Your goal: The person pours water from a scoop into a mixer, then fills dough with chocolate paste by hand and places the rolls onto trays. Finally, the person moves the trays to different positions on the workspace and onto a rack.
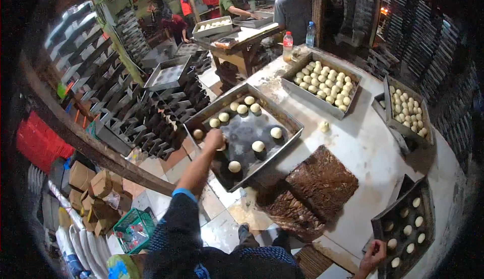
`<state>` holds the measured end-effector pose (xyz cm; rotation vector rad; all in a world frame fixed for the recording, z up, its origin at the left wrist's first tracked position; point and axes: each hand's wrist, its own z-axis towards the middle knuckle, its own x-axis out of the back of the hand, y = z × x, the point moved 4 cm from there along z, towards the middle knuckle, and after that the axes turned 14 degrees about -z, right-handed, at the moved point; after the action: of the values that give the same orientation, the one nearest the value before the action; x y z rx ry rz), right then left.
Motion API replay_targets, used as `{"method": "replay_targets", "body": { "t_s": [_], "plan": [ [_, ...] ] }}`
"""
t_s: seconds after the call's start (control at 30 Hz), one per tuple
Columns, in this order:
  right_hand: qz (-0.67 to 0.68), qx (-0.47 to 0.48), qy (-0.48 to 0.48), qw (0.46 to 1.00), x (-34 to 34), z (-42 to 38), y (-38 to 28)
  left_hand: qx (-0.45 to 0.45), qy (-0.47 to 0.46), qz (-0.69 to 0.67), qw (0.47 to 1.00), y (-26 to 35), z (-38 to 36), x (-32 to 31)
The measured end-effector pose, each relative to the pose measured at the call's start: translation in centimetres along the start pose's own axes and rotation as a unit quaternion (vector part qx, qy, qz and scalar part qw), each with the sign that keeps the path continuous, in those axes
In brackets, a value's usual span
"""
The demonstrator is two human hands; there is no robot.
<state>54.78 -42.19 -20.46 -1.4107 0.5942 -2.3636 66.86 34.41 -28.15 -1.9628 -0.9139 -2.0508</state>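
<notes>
My left hand reaches over the left wall of a large metal tray. Its fingers are closed on a pale dough ball, which is partly hidden beneath them. Around it on the tray's dark bottom lie several round dough balls, such as one near the front and one in the middle. At the lower right, my right hand is beside the left edge of a dark tray holding spaced dough balls. Its fingers are curled, and I cannot make out anything in them.
Two trays of closely set dough balls stand on the white table. A loose dough ball and a brown, stained mat lie nearer. Two bottles stand behind. Stacked trays rise at left. People work at the back.
</notes>
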Motion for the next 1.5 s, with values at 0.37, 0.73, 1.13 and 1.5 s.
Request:
{"method": "replay_targets", "body": {
  "t_s": [0.37, 0.73, 1.13, 1.5],
  "plan": [
    [0.245, -0.045, -0.113, 0.962, -9.5, -2.9, -14.1, -0.373, -0.01, -0.446, 0.814, 21.1, -19.5, 9.6],
    [0.466, 0.203, -0.225, 0.831, -10.1, 1.5, -28.7, -0.19, -0.074, -0.622, 0.756, 24.4, -29.9, 3.7],
    [0.341, 0.403, -0.073, 0.846, -5.9, -2.3, -30.3, -0.077, 0.143, -0.697, 0.699, 23.9, -36.1, 6.2],
    [0.429, 0.283, -0.116, 0.85, -4.1, -15.7, -34.7, -0.189, 0.135, -0.644, 0.729, 15.8, -47.2, 9.6]
  ]
}}
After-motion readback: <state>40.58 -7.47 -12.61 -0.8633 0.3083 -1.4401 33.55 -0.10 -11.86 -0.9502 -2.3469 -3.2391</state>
